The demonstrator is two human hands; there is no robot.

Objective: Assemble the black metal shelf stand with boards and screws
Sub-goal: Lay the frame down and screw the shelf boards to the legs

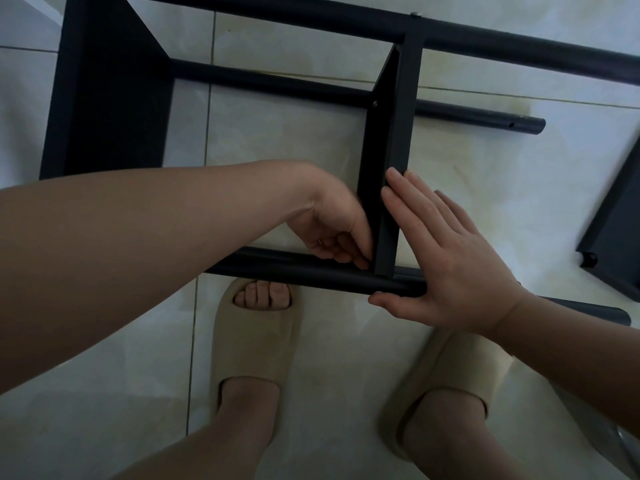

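The stand (114, 98) lay on its side on the floor (485, 188). The right hand (446, 258) was flat, its fingers (408, 209) straight and together, pressed against the right face of the upright board (391, 133). Its thumb lay against the tube (277, 268) just below those fingers. Across the board, the left hand (332, 230) had its fingers curled, the tips bunched at the corner where board met tube; whether they pinched anything could not be told. Beyond both sets of fingertips the board ran up to the far tube (277, 20), with a screw (415, 14) at that joint. A spare board (616, 233) lay well right of the right fingers. Slippers (252, 341) stood below the tube.
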